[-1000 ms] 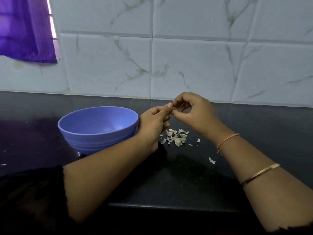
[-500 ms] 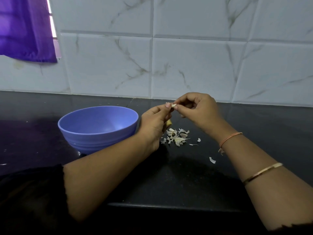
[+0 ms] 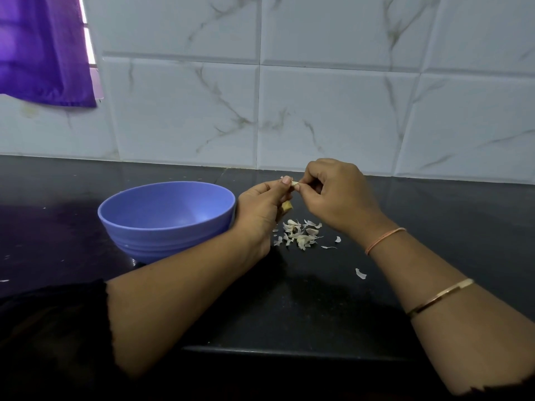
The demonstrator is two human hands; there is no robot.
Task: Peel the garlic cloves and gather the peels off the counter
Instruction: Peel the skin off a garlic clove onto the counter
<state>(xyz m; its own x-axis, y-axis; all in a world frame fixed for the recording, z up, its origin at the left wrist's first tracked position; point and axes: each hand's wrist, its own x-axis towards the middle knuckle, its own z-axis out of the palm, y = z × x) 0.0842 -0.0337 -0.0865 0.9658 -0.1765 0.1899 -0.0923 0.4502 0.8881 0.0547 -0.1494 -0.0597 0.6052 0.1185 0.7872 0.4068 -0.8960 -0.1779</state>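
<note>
My left hand [image 3: 260,209] and my right hand [image 3: 335,195] meet above the black counter [image 3: 289,308], fingertips pinched together on a small pale garlic clove [image 3: 294,183]. A second yellowish piece of garlic [image 3: 287,206] sticks out under my left palm. Right below the hands lies a small heap of white garlic peels [image 3: 299,234]. A few loose flakes lie to the right of it, one stray peel [image 3: 360,274] closer to me. A blue bowl [image 3: 166,219] stands just left of my left hand; what it holds is hidden from here.
The marbled white tile wall [image 3: 318,111] rises directly behind the counter. A purple curtain [image 3: 43,50] hangs at the upper left. The counter's front edge [image 3: 289,350] runs close under my forearms. Tiny white specks dot the counter at the far left.
My right hand's fingers have curled tighter and shifted slightly right, drawing a bit of peel off the clove. The left hand, bowl and peel heap stay where they were.
</note>
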